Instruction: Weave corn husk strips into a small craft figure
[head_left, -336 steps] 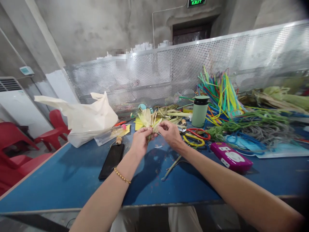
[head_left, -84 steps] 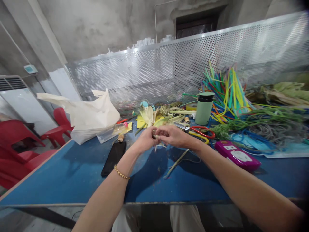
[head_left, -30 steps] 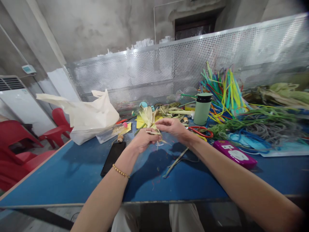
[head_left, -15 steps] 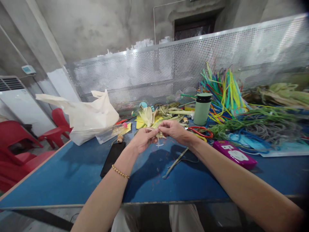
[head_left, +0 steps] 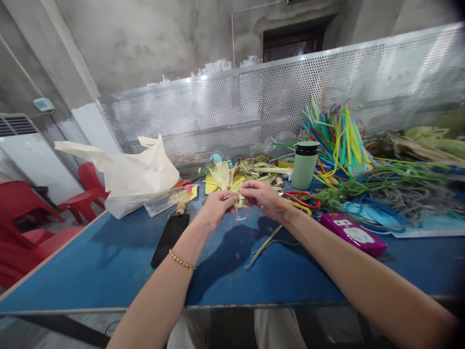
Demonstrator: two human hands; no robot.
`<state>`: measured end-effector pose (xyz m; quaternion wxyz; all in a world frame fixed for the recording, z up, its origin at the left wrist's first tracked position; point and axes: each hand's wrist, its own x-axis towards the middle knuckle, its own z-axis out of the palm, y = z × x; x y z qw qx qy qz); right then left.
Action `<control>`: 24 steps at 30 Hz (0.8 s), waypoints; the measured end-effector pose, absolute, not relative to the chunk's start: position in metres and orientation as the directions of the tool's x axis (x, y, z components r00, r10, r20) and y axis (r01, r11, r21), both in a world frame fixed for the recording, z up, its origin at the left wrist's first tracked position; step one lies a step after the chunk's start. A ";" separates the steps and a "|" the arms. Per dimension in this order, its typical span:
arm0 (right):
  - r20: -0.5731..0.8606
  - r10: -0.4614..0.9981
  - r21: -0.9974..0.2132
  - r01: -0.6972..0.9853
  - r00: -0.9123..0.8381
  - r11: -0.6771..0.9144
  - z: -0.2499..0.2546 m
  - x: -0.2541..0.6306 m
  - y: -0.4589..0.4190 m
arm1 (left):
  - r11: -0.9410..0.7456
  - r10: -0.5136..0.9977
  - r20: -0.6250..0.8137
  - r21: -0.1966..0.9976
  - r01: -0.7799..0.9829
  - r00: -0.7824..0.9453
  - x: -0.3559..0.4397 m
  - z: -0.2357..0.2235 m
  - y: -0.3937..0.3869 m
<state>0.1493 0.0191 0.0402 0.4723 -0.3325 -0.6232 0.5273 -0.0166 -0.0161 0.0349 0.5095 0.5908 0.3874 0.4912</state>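
My left hand [head_left: 217, 209] and my right hand [head_left: 262, 196] meet above the middle of the blue table, fingers closed in a pinch. Between their fingertips is a small pale husk strip [head_left: 240, 201], partly hidden by the fingers. Just behind it lie pale corn husks [head_left: 222, 175] on yellow paper. Below my right hand, a thin dry stalk [head_left: 262, 248] rests on the table. Red-handled scissors [head_left: 302, 198] lie right of my right wrist, and a black phone [head_left: 170, 239] lies beside my left forearm.
A white plastic bag [head_left: 136, 177] and a clear box [head_left: 163, 202] stand left. To the right are a green tumbler [head_left: 305, 166], colourful pipe cleaners [head_left: 343, 138], a purple case [head_left: 353, 233] and tangled green cords [head_left: 392, 182]. A perforated metal screen [head_left: 203, 116] borders the back.
Both hands have shifted only slightly, their fingertips still together around the pale strip. Everything else on the table stays as it was.
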 end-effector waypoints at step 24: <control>0.414 0.847 -0.882 0.084 -0.334 0.464 0.035 0.141 0.021 | -0.146 0.986 0.156 0.979 -0.144 0.062 -0.014 0.033 -0.016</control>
